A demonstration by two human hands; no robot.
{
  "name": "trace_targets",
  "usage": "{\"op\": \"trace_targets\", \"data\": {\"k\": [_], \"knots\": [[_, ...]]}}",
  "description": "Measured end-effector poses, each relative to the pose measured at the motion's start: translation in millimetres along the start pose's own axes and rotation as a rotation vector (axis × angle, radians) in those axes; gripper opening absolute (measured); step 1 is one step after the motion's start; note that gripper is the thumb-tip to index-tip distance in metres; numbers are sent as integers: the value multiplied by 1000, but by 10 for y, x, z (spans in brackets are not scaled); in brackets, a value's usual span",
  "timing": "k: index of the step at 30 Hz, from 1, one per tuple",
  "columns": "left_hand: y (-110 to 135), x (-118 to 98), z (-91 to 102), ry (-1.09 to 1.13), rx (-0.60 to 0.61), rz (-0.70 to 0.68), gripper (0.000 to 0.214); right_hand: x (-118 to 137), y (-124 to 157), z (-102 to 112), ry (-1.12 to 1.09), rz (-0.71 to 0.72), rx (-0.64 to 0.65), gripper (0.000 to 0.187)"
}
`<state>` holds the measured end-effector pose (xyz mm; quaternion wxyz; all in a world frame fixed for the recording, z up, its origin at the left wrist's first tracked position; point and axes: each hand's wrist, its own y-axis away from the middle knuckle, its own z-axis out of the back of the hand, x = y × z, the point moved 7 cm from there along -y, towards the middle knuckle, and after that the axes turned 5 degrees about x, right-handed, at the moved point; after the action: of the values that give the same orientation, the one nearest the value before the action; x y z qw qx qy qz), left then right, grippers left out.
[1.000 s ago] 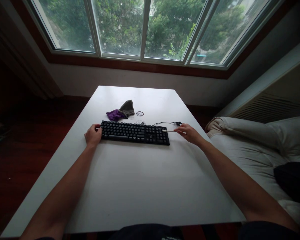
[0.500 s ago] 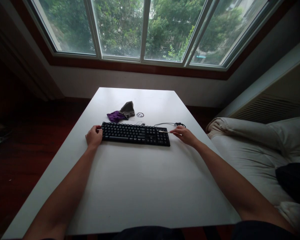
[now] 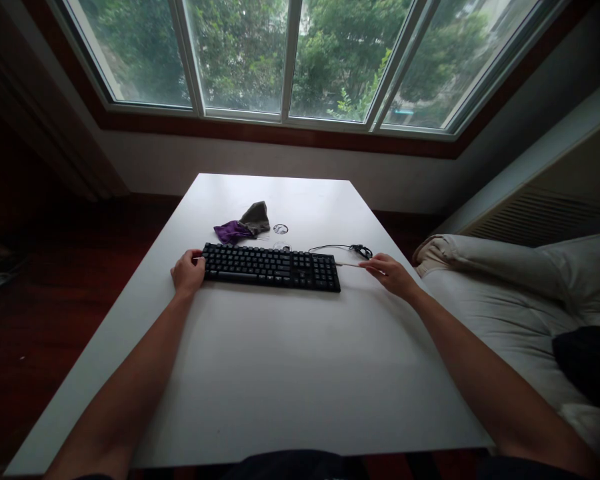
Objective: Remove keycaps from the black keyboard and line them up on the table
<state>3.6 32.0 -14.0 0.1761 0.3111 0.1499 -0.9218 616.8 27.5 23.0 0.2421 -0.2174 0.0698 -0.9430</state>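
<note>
A black keyboard [image 3: 271,267] lies across the middle of the white table [image 3: 280,373]. My left hand [image 3: 187,272] is curled around the keyboard's left end, thumb on top. My right hand [image 3: 391,273] sits just right of the keyboard, fingers pinched on a thin pale stick [image 3: 349,265] whose tip points at the keyboard's right edge. The stick's tip is just off the keys.
Behind the keyboard lie a purple cloth [image 3: 231,232], a grey cloth [image 3: 255,217], a small round clear object [image 3: 280,229] and a coiled black cable [image 3: 353,249]. A white cushioned couch [image 3: 505,293] stands right of the table. Windows fill the far wall.
My right hand has drawn the stick rightward, from over the keyboard's right keys to just past its edge. My left hand has stayed on the left end.
</note>
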Motion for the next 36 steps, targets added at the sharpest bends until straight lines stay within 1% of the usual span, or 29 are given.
{"op": "trace_targets", "data": {"k": [5,14,21,24,28,32,36], "knots": [[-3,3,-8,8,-2,-4,24,112,0,-49,-46,29,50,32],[10,-11,6,8,2,-1,24,306,-167,-161,42,70,58,31],[24,-28,14,12,-1,-1,25,577,-344,-372,39,135,52,31],[19,-17,13,9,-4,4,25,628,-390,-442,17,154,59,31],[15,-17,13,15,-4,-3,25,543,-360,-391,-2,144,79,31],[21,-39,29,15,-12,0,24,313,-232,-244,3,103,110,32],[18,-44,37,14,-18,-6,24,133,-99,-115,40,64,89,31]]}}
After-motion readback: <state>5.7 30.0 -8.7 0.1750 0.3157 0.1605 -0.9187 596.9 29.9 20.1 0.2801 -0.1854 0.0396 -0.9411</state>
